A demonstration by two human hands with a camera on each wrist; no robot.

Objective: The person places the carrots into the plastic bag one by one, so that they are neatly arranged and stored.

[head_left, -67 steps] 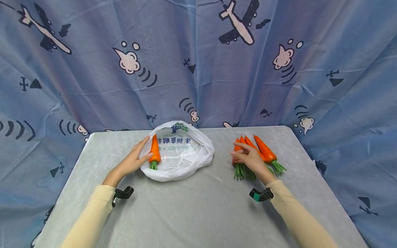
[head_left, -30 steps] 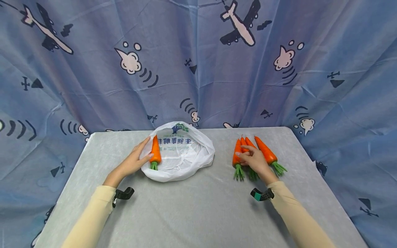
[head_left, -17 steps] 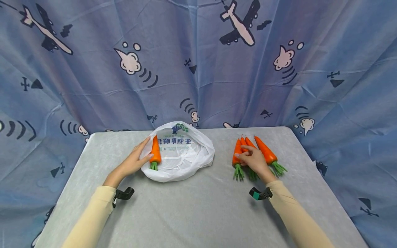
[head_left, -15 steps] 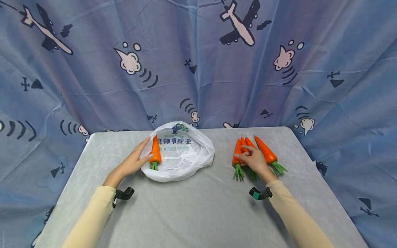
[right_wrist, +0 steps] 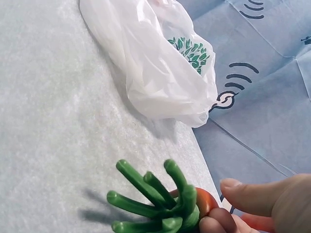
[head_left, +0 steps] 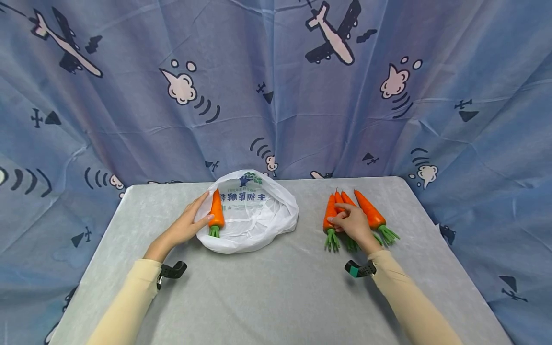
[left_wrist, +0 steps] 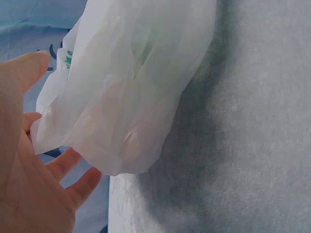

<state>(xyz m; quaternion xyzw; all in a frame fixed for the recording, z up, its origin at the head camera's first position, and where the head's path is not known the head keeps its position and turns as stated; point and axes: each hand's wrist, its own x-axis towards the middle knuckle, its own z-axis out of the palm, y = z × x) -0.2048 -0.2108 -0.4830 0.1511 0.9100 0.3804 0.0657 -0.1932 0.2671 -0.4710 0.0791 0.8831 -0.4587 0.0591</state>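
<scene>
Well, the carrot [head_left: 329, 213] on the tabletop [head_left: 276, 292] points its tip away from me, leaves [head_left: 332, 241] toward me, lying long-ways nearly straight. My right hand [head_left: 355, 225] touches it; I can't tell whether that grip is closed. More carrots [head_left: 369, 209] lie beside it. My left hand [head_left: 183, 226], fingers apart, touches the white bag [head_left: 278, 223].

A blue curtain [head_left: 293, 81], creased and hanging in loose folds, rises behind and at both sides of the pale grey tabletop [head_left: 267, 297], its print showing dark-and-white planes [head_left: 332, 36], pale puffs [head_left: 181, 90] and curved dark strokes [head_left: 18, 179], all under soft, even light.
</scene>
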